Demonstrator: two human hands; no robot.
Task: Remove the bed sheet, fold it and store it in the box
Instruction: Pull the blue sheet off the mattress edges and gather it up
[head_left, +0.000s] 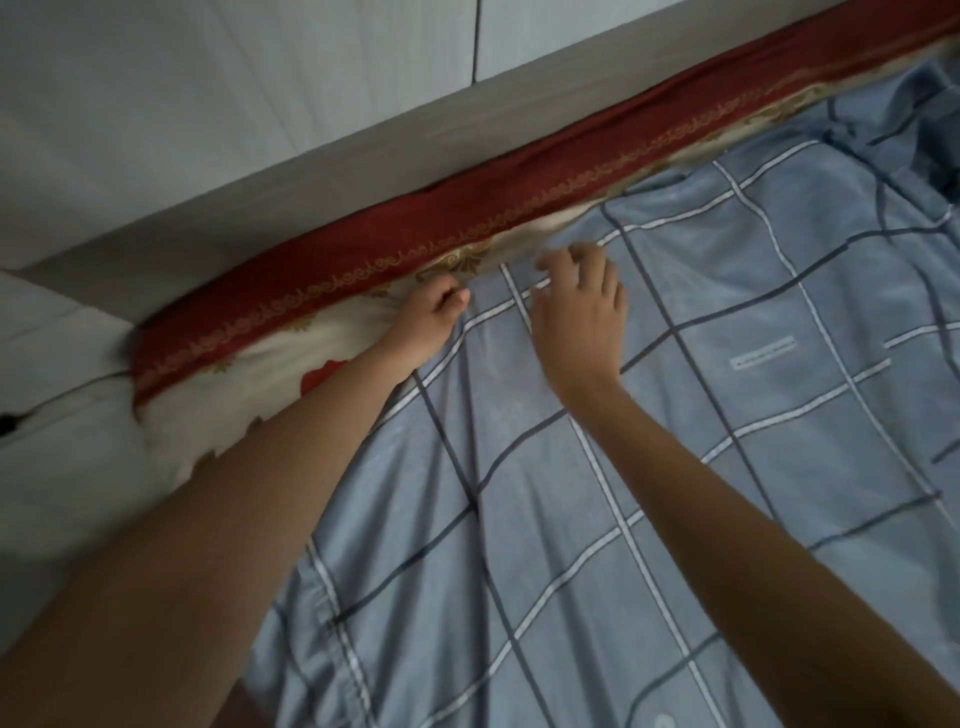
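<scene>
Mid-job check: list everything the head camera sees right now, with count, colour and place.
bed sheet: one, blue with white and dark check lines, spread over the bed, its far edge pulled back from the mattress edge
label: one, small and pale, on the sheet at right; text too small to read
mattress: one, red side band with gold trim, cream patterned top bared at left
ledge: one, grey, running along the far side of the mattress
wall panels: pale grey, behind the ledge, with one dark seam
left hand: fingers curled on the sheet's edge by the mattress border
right hand: fingers spread, blurred, over the sheet beside the left hand
</scene>
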